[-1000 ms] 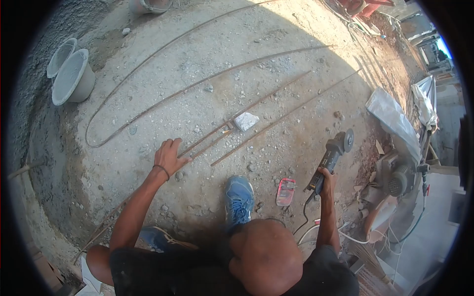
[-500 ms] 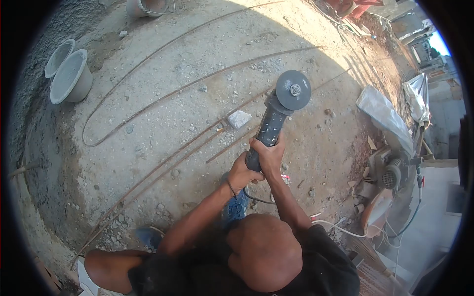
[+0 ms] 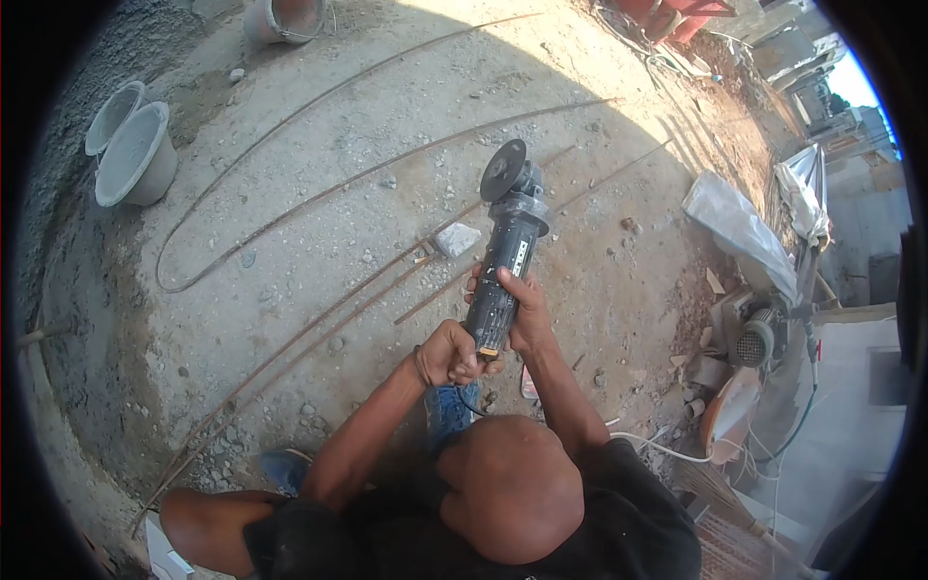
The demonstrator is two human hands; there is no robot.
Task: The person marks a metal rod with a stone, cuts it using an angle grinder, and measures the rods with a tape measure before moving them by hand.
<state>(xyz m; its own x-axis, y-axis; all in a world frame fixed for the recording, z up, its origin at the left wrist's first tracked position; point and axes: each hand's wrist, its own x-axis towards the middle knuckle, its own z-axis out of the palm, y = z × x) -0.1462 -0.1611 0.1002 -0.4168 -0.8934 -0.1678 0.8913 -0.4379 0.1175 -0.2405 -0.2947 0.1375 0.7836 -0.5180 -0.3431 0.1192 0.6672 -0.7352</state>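
Observation:
A dark angle grinder (image 3: 501,263) points away from me, its body speckled with pale marks. Its flat disc (image 3: 503,171) is at the far end, tilted toward the left. My right hand (image 3: 523,311) wraps round the body, thumb on top. At the rear end, by the cord, my left hand (image 3: 452,354) is closed with curled fingers against the housing; part of its grip is hidden. Below the tool, thin rusty rebar (image 3: 372,280) lies along the ground, apart from the disc. A pale stone block (image 3: 457,239) sits beside the bars.
Buckets (image 3: 140,159) stand at the upper left, and another bucket (image 3: 280,21) is at the top. A long bent bar (image 3: 280,213) curves across the dirt. On the right are plastic sheeting (image 3: 735,232), a motor (image 3: 759,338) and loose cables (image 3: 667,445).
The grinder has rolled in my hands: its disc, facing up before, now tilts left, and its head has shifted left. My left hand has slid to the rear end.

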